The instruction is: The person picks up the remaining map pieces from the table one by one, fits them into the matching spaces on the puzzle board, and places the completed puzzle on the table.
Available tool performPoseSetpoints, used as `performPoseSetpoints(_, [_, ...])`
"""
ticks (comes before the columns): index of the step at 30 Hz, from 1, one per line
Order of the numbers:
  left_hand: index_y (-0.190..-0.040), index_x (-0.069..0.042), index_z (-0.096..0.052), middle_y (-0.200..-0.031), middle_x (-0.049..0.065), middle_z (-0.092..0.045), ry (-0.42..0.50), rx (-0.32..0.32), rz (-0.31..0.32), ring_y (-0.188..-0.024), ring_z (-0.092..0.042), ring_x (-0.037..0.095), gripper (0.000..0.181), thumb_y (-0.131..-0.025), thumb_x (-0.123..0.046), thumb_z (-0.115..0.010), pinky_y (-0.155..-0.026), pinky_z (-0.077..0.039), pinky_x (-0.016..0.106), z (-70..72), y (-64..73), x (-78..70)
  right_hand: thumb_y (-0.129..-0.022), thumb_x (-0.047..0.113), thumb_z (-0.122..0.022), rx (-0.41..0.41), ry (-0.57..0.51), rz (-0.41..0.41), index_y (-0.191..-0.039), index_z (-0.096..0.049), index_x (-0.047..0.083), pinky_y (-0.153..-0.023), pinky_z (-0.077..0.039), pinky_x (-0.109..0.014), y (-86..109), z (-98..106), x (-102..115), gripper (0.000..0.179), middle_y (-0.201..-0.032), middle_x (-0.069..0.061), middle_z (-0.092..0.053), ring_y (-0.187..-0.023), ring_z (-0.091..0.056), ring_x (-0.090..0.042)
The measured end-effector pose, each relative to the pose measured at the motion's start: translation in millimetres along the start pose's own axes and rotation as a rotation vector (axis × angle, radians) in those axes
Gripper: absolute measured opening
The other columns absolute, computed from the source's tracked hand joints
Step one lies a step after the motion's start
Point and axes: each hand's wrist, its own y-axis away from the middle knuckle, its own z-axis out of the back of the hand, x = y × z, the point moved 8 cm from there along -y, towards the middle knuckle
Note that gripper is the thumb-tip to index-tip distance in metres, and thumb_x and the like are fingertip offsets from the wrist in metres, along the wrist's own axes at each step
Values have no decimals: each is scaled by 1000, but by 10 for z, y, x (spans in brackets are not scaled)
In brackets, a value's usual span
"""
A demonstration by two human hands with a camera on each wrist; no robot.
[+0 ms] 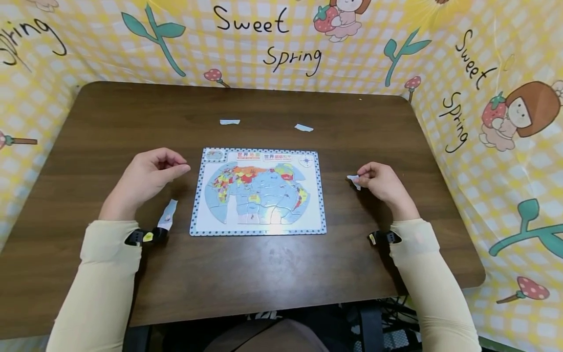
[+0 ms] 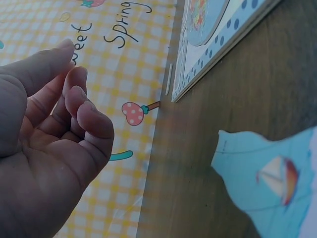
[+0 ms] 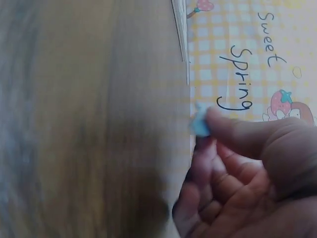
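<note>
A world-map jigsaw puzzle point(image 1: 317, 195) with a dotted border lies flat at the middle of the table, most of its pieces set in and white gaps along the lower part of the map. To its right, my right hand point(image 1: 382, 186) pinches a small pale-blue puzzle piece point(image 3: 199, 123) between thumb and fingertips, above the tabletop. Left of the board hovers my left hand point(image 1: 147, 178), its fingers loosely bent with nothing between them. Beside the left wrist lies a loose puzzle piece point(image 2: 247, 163) with a sailboat printed on it.
Two more loose pieces lie behind the board, one puzzle piece point(image 1: 229, 122) to the left and another puzzle piece point(image 1: 304, 128) to the right. A yellow checked cloth point(image 1: 246, 49) encloses the back and sides of the brown table point(image 1: 264, 274).
</note>
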Motion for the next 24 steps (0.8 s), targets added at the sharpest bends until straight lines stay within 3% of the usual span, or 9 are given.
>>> performPoseSetpoints(5, [-98, -22, -62, -87, 6, -58, 32, -1, -13, -73, -45, 24, 27, -82, -43, -63, -55, -39, 29, 19, 22, 20, -82, 14, -68, 6, -102, 26, -100, -60, 1, -57, -45, -29, 16, -77, 176, 23, -78, -12, -61, -69, -54, -32])
performPoseSetpoints(15, [-98, -21, -62, -87, 7, -58, 57, -19, 6, -74, -46, 25, 28, -82, -43, -63, -56, -40, 30, 64, 53, 41, -80, 21, -71, 104, -65, 26, -94, -64, 8, -57, -43, -33, 14, -438, 598, 21, -76, -12, -58, -65, -49, -25])
performPoseSetpoints(24, [-99, -19, -62, -85, 9, -57, 103, -15, 4, -72, -46, 26, 29, -81, -42, -64, -54, -40, 29, 58, 73, 62, -77, 22, -74, 193, -62, -25, -95, -63, 7, -54, -41, -31, -57, -768, 692, 26, -78, -12, -57, -65, -47, -27])
